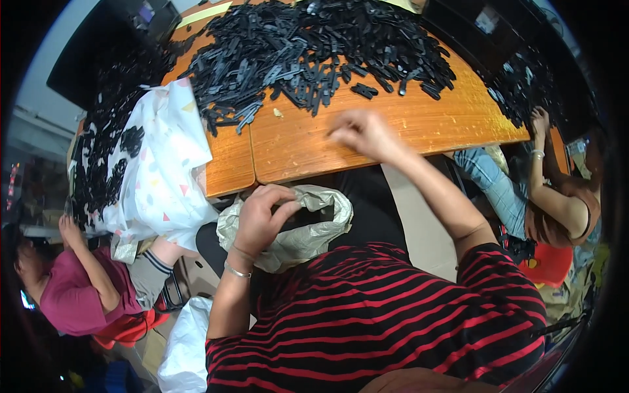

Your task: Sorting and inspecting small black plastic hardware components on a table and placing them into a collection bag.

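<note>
Your left hand (263, 216) was at the near-left rim of the pale woven sack (339, 208) in your lap, its fingers curled and the thumb close to them; whether it gripped anything could not be told. Your right hand (368, 136) was over the bare front of the orange-brown table (308, 147), blurred, its fingers bent inward, so you could not tell whether it held a piece. The dark plastic pieces (288, 52) lay heaped across the table beyond both hands, with one black piece (364, 90) at the heap's near edge. A white patterned sheet (167, 157) hung at your left, beside a person in maroon (82, 291); another person (557, 203) sat at your right.
</note>
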The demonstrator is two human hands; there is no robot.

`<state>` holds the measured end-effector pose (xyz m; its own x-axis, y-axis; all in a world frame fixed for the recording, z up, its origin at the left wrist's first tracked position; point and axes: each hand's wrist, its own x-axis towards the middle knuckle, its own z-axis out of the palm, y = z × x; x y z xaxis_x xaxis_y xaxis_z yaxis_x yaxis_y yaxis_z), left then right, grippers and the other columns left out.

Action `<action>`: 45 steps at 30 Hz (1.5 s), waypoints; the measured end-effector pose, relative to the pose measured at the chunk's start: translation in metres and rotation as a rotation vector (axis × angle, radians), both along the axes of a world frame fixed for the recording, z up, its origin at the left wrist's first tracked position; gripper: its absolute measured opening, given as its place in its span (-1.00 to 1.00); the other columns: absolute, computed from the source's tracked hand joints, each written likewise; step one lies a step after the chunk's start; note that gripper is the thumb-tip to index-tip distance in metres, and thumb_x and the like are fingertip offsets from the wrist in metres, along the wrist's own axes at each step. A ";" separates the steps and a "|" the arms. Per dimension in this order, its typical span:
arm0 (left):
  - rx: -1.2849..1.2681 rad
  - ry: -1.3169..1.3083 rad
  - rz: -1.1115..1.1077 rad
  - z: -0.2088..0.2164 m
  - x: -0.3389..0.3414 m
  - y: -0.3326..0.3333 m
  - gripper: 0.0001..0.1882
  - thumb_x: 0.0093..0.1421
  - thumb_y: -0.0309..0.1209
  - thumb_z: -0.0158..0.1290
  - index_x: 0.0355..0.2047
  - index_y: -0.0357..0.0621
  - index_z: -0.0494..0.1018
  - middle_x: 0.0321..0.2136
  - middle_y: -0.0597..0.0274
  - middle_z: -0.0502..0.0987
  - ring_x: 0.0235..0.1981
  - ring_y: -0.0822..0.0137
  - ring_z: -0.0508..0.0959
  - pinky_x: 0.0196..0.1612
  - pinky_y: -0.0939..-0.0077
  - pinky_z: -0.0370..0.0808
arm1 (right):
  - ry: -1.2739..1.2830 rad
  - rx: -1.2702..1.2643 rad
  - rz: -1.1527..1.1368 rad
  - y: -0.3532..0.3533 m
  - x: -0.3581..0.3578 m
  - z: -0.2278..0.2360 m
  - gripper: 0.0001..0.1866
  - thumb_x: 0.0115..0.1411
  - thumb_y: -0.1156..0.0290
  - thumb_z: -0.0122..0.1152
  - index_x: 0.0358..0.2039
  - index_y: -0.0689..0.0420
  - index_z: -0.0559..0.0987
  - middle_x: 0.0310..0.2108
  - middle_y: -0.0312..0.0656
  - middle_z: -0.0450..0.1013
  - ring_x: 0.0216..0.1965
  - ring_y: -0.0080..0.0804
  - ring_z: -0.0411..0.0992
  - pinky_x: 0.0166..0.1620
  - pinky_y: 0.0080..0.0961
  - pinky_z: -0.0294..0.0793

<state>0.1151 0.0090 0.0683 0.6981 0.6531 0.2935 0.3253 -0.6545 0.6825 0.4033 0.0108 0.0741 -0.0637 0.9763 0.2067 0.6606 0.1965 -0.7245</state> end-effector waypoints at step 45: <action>-0.606 -0.736 0.164 0.011 0.068 0.053 -0.71 0.13 -0.68 0.09 -0.11 -0.33 0.38 -0.23 0.23 0.52 -0.20 0.49 0.53 -0.10 0.66 0.49 | 0.425 0.225 -0.169 0.004 -0.070 0.011 -0.77 0.06 0.61 0.32 -0.22 0.24 0.60 -0.46 -0.41 0.46 -0.59 -0.82 0.28 -0.52 -0.79 0.28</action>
<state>0.1833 0.0616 0.0792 0.3605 0.9107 0.2019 -0.2629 -0.1085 0.9587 0.3333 0.0147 0.0850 0.2267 0.8939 0.3867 0.3530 0.2946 -0.8880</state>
